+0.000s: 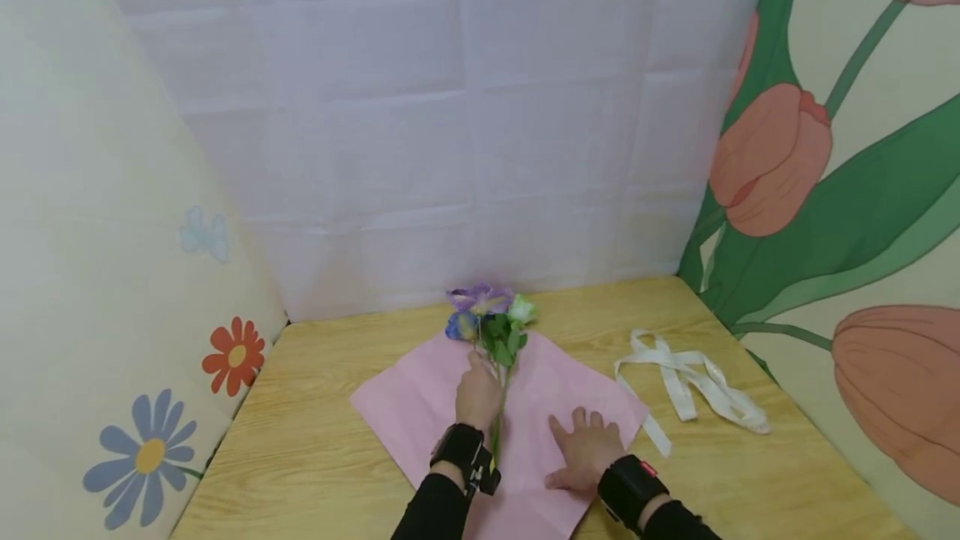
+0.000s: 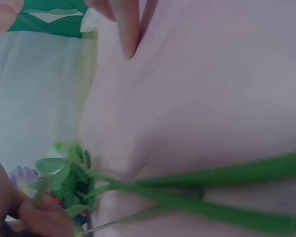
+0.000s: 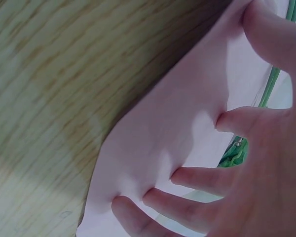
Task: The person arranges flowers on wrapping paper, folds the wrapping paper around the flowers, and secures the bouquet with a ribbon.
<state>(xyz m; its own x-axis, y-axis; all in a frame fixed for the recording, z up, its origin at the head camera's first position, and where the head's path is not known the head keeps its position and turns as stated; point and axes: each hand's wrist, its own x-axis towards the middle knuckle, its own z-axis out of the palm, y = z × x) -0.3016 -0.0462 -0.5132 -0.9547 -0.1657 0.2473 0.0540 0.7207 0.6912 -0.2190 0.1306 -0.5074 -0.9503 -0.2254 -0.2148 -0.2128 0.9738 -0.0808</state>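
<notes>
A small bunch of flowers lies on a sheet of pink wrapping paper (image 1: 555, 390), with a purple flower (image 1: 483, 298), a blue flower (image 1: 461, 326) and a pale green-white flower (image 1: 521, 309) at the far end. Just below the blooms, my left hand (image 1: 477, 390) pinches a flower stem. The left wrist view shows its fingers (image 2: 44, 217) by the leaves, while long green stems (image 2: 227, 207) cross over the paper. My right hand (image 1: 588, 448) presses on the right side of the paper, fingers spread and fingertips down, as the right wrist view shows.
A loose white ribbon (image 1: 693, 382) lies on the wooden table (image 1: 300, 415) to the right of the paper. Behind the table hangs a creased white sheet (image 1: 450, 123). Walls with painted flowers (image 1: 772, 161) stand at both sides.
</notes>
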